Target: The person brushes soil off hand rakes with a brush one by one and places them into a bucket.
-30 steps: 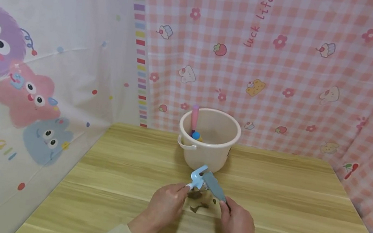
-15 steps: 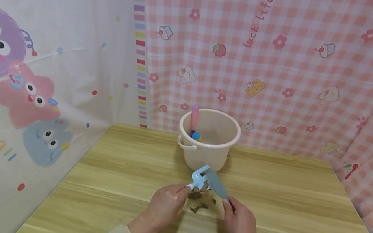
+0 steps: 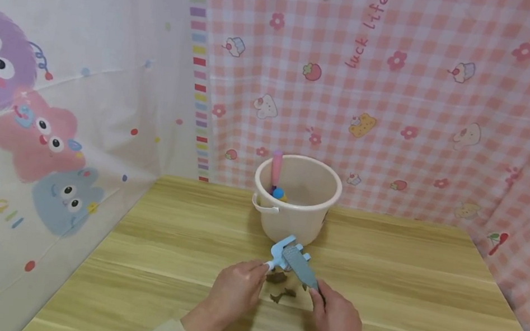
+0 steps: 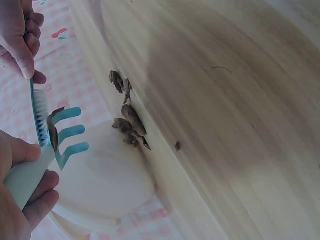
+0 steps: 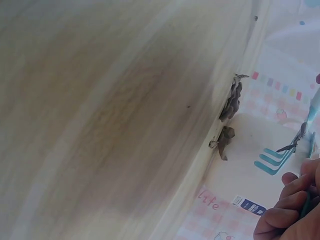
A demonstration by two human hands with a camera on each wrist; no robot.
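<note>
My left hand [image 3: 236, 289] grips the pale handle of a small light-blue hand rake [image 3: 278, 251], its tines raised above the table. In my right hand [image 3: 339, 314] is a grey-teal brush [image 3: 300, 266], whose head lies across the rake in the head view. White bristles [image 4: 42, 117] face the rake in the left wrist view. A brown, shrivelled leaf scrap [image 4: 54, 131] clings at the base of the tines. Below the tools, several dry brown leaf pieces [image 3: 277, 277] lie on the table.
Just behind the tools stands a cream bucket [image 3: 292, 223] with its handle hanging at the left. A pink-handled thing [image 3: 276, 170] and a blue ball-shaped piece [image 3: 279, 193] show inside. Patterned cloths surround the wood-grain table [image 3: 172, 243].
The brush first swung slightly right, off the rake, then came back left and down across the rake's head. My left hand and the rake stay nearly still.
</note>
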